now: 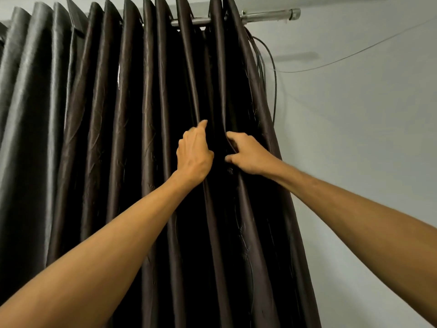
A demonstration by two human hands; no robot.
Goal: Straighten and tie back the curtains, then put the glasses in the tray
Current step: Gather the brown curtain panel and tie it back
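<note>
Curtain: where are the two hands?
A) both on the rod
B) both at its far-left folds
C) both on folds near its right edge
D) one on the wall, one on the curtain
C: the left hand and right hand sit side by side with fingers tucked into folds of the curtain near its right edge, well below the rod.

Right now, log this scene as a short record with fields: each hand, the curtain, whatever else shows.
left hand: on a middle fold of the curtain, fingers hidden in the pleat, grip unclear
right hand: pinches the neighbouring fold
curtain: dark, pleated, hanging from the rod, not tied back
cables: black, hanging by the curtain's right edge
wall: pale, thin wire across it
glasses, tray: not in view
</note>
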